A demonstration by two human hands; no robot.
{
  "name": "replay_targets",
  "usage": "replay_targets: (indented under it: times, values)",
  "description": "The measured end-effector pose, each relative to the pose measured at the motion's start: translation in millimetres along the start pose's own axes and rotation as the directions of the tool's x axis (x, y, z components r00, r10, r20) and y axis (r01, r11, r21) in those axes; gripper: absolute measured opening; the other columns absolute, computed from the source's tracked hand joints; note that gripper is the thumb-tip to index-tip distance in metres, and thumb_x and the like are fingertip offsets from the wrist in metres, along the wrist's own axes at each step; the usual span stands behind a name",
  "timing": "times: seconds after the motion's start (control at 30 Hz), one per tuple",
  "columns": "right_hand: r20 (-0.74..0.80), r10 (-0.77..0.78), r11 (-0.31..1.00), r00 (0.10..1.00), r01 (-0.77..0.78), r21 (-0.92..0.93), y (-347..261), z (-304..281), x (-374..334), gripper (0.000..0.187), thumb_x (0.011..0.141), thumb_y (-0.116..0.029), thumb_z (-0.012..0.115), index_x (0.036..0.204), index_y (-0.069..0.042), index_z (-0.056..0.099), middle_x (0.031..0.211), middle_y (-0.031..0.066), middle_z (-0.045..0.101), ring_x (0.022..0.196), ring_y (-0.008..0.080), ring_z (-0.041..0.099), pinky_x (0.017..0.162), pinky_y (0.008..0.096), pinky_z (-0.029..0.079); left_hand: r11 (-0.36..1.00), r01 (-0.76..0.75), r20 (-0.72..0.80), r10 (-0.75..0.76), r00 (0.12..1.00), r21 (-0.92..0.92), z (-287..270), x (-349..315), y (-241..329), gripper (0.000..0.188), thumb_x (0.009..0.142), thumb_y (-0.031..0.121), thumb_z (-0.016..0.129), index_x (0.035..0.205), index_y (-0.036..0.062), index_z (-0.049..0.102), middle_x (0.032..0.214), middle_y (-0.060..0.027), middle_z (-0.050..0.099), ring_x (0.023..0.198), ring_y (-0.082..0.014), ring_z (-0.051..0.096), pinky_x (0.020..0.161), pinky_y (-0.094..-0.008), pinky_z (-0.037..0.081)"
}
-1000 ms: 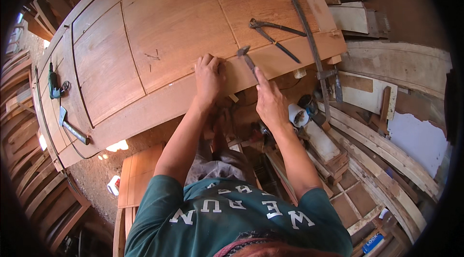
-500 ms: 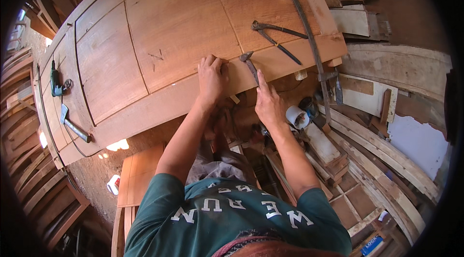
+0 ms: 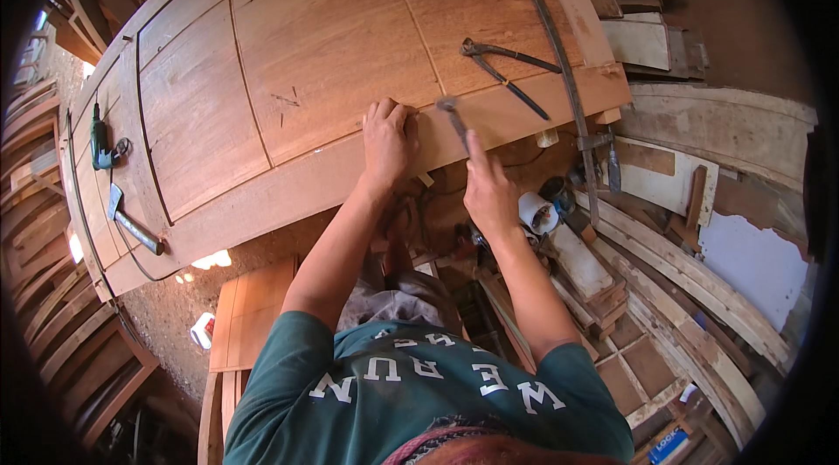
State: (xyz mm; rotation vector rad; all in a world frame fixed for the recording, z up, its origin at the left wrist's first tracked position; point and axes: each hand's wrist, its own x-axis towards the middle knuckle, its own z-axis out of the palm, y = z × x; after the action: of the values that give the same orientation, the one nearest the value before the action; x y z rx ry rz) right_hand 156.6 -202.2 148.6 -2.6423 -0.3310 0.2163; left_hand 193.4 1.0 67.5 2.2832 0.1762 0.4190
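A broad wooden panel (image 3: 323, 63) with framed edges lies in front of me. My right hand (image 3: 490, 194) grips a hammer (image 3: 457, 124) by its handle. The hammer's head, smeared by motion, is over the panel's near rail. Just left of it, my left hand (image 3: 389, 140) rests on the same rail with its fingers curled together; what they pinch, if anything, is hidden. Beyond the hammer, pincers (image 3: 502, 72) with dark handles lie spread on the panel. Several thin nails (image 3: 285, 101) are scattered on the wood left of my left hand.
A green power drill (image 3: 101, 146) and a second hammer (image 3: 131, 222) lie at the panel's left end. A long metal bar clamp (image 3: 559, 50) crosses its right end. Stacked planks (image 3: 699, 290) fill the right side; curved wooden pieces (image 3: 44, 246) stand at left.
The hammer's head has blurred with motion, while my right hand has shifted slightly. My left hand keeps its place on the rail. The whole view has moved a little.
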Motion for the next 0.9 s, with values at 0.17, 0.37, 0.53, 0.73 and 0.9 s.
replay_targets:
  times: [0.17,0.37,0.53,0.73,0.9]
  values:
    - [-0.074,-0.039,0.999,0.996,0.041,0.020,-5.7,-7.5,2.5,0.061,0.103,-0.010,0.061,0.161,-0.017,0.043,0.112,0.0269,0.070,0.096,0.0496,0.069,0.080,0.0553,0.057,1.000,-0.005,0.020,0.005,1.000,0.014,0.8,4.3,-1.3,0.005,0.088,0.008,0.073,0.091,0.0082,0.075,0.095,-0.0113,0.066,0.098,-0.0343,0.061,0.086,-0.0464,0.047]
    - [0.137,0.167,0.985,0.976,-0.159,-0.065,-15.6,-12.4,14.4,0.058,0.103,-0.009,0.060,0.159,-0.016,0.047,0.128,0.0267,0.069,0.111,0.0481,0.068,0.091,0.0537,0.057,0.999,0.011,0.026,-0.010,1.000,-0.034,-11.1,5.6,-3.8,0.008,0.088,0.005,0.072,0.095,0.0070,0.075,0.096,-0.0132,0.066,0.098,-0.0359,0.061,0.087,-0.0464,0.049]
    - [-0.088,0.067,0.978,0.994,-0.048,0.203,-12.9,-30.6,0.0,0.057,0.103,-0.006,0.059,0.158,-0.011,0.047,0.140,0.0283,0.064,0.124,0.0467,0.064,0.099,0.0514,0.055,0.994,0.086,-0.106,-0.093,0.990,-0.064,-66.1,-2.7,-41.7,0.021,0.084,-0.001,0.073,0.104,0.0064,0.075,0.102,-0.0133,0.067,0.101,-0.0356,0.062,0.089,-0.0458,0.050]
    - [-0.042,0.166,0.953,0.985,-0.149,0.265,-18.7,-29.9,-13.6,0.054,0.106,-0.006,0.054,0.159,-0.008,0.046,0.144,0.0285,0.062,0.131,0.0471,0.061,0.105,0.0505,0.052,0.913,0.392,-0.310,-0.342,0.887,0.115,-168.0,13.6,-143.9,0.013,0.089,0.005,0.073,0.102,0.0057,0.077,0.100,-0.0164,0.069,0.096,-0.0365,0.065,0.086,-0.0445,0.052]
    - [0.015,0.173,0.943,0.985,-0.170,0.286,-28.2,-21.2,-10.9,0.053,0.104,-0.008,0.056,0.157,-0.006,0.048,0.148,0.0272,0.059,0.133,0.0464,0.059,0.107,0.0493,0.051,0.880,0.402,-0.132,-0.381,0.915,0.253,-171.0,8.4,-137.3,0.015,0.090,0.019,0.080,0.094,0.0053,0.078,0.098,-0.0166,0.068,0.098,-0.0361,0.063,0.089,-0.0462,0.051]
